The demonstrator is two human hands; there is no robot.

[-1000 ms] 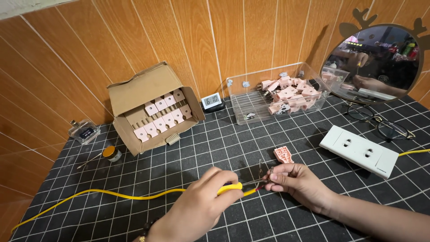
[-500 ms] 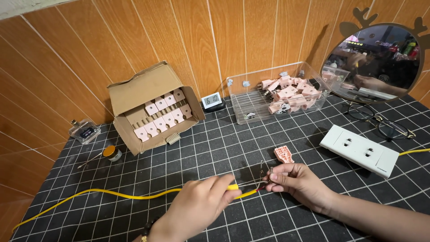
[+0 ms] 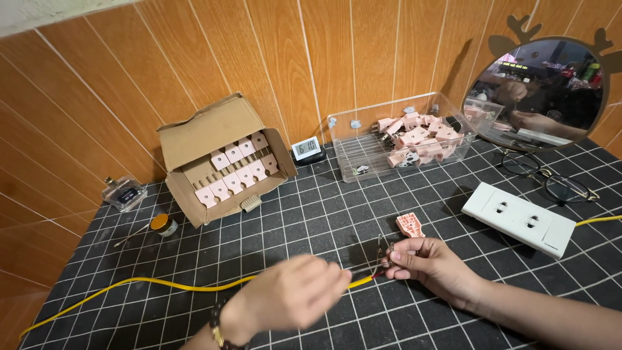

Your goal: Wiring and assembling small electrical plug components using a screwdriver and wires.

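So my right hand [image 3: 431,266] pinches the metal prongs [image 3: 383,249] at the yellow cable [image 3: 162,285]'s stripped end, my left hand [image 3: 291,298] grips the cable, and the pink plug shell [image 3: 409,225] lies unfitted beside.

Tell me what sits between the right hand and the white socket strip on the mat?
In the head view, only bare gridded mat lies between the right hand and the white socket strip. The small pink plug piece sits just above the hand, off that line.

Even, bright overhead light; soft shadows under clear bin [image 3: 389,152]. Left hand [image 3: 295,299] motion-blurred; right hand [image 3: 433,266] sharp. Mirror [image 3: 541,91] reflection dim. Slight wide-angle bowing at edges.
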